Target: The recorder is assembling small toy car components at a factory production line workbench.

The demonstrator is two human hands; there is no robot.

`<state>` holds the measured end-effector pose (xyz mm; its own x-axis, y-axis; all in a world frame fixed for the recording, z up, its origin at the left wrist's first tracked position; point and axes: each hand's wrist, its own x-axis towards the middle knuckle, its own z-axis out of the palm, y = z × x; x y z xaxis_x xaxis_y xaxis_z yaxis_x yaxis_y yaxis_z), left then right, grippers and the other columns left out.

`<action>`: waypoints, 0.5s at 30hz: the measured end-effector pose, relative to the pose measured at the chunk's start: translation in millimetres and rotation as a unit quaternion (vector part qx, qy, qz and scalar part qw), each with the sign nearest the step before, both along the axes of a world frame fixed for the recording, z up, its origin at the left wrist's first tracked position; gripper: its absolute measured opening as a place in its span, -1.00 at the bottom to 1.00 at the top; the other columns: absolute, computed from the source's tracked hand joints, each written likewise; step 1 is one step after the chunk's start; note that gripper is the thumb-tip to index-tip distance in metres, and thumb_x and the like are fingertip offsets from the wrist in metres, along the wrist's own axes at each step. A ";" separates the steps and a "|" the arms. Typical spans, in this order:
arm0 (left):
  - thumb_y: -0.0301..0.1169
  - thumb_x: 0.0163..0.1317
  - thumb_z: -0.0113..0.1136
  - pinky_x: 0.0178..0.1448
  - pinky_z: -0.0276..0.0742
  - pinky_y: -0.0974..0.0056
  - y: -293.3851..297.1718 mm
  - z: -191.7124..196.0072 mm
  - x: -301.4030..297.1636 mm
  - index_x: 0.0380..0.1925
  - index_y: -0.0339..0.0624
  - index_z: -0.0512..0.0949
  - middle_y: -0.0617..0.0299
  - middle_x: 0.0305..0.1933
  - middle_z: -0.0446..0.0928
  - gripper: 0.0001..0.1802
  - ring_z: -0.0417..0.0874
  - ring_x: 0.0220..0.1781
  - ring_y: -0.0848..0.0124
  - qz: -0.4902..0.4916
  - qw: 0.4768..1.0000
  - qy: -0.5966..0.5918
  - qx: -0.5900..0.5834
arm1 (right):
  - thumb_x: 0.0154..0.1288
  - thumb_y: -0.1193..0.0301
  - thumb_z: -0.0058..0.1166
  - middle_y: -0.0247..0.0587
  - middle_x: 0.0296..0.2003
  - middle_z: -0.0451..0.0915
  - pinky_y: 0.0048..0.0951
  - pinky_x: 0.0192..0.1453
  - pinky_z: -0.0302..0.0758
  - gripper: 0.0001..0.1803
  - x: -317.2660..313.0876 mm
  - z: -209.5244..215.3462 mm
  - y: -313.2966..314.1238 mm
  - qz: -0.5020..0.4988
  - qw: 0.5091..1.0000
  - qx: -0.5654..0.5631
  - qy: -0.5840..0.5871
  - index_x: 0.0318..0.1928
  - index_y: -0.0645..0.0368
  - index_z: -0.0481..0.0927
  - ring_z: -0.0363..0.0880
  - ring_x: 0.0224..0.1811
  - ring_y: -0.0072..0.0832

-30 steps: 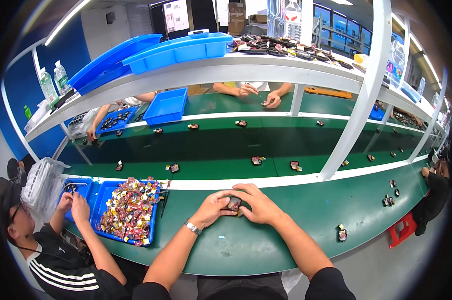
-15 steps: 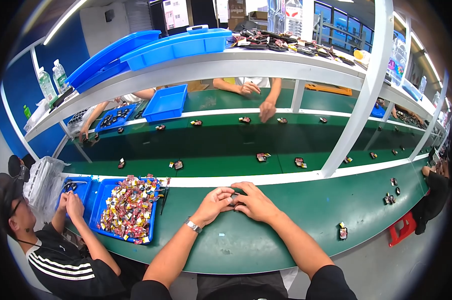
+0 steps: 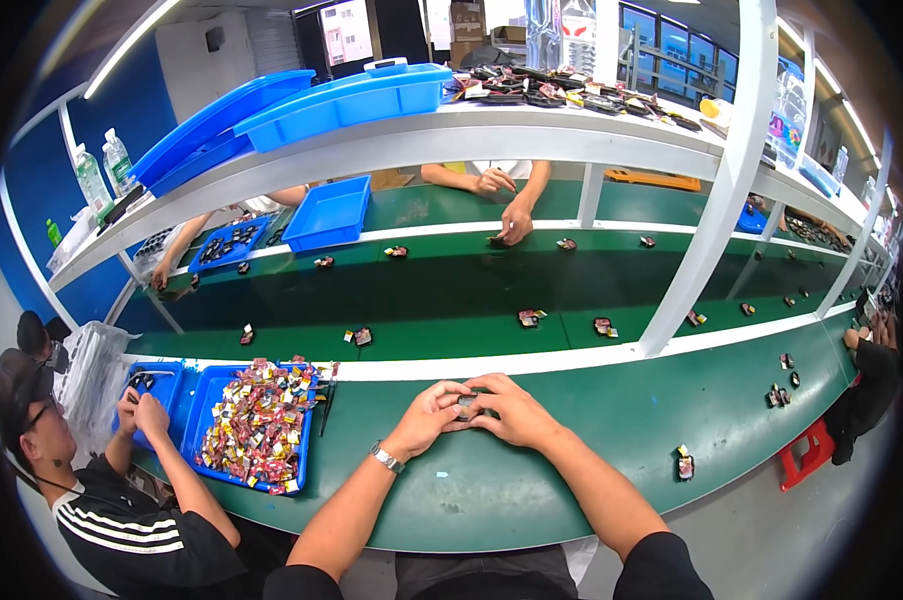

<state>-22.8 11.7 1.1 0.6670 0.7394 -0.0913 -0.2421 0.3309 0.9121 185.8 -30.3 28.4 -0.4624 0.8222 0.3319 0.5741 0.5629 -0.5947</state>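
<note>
A small, dark grey piece (image 3: 467, 402) sits between my two hands over the green bench, mostly covered by fingers, so its kind is hidden. My left hand (image 3: 430, 420), with a watch (image 3: 388, 458) on its wrist, closes on the piece from one side. From the other side the bent fingers and thumb of my right hand (image 3: 515, 410) grip it too. Left of my hands stands a blue tray (image 3: 302, 478) heaped with small parts (image 3: 257, 425) in red, yellow and white wrapping. Thin black tweezers-like sticks (image 3: 328, 400) lie along its right edge.
Beyond a white rail (image 3: 532, 363), small black-and-red parts (image 3: 531, 318) lie on a green conveyor belt (image 3: 442, 330). A slanted white post (image 3: 712, 190) rises at right. One co-worker (image 3: 122, 510) sits at left; another's hand (image 3: 516, 222) reaches over the far side.
The co-worker's hand across the belt has come down onto a part there. Parts on the near belt have shifted slightly right. My hands stay in place, with a little more of the piece showing.
</note>
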 end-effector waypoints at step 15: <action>-0.56 0.39 0.02 0.25 0.57 0.22 1.7 0.7 -2.5 0.16 -0.23 0.39 0.14 0.20 0.48 -0.65 0.56 0.19 0.38 -0.020 1.000 0.007 0.008 | 0.17 0.41 0.27 -0.22 0.07 0.56 -0.25 0.25 0.44 -0.86 -13.8 -9.1 -6.1 -0.070 0.992 -0.006 0.102 -0.23 0.09 0.73 0.45 0.20 -0.23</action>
<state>-25.3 13.4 1.8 0.6953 0.7133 -0.0884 -0.2165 0.3252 0.9205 171.9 -36.3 19.3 -0.2679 0.8778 0.3972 0.5121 0.4789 -0.7130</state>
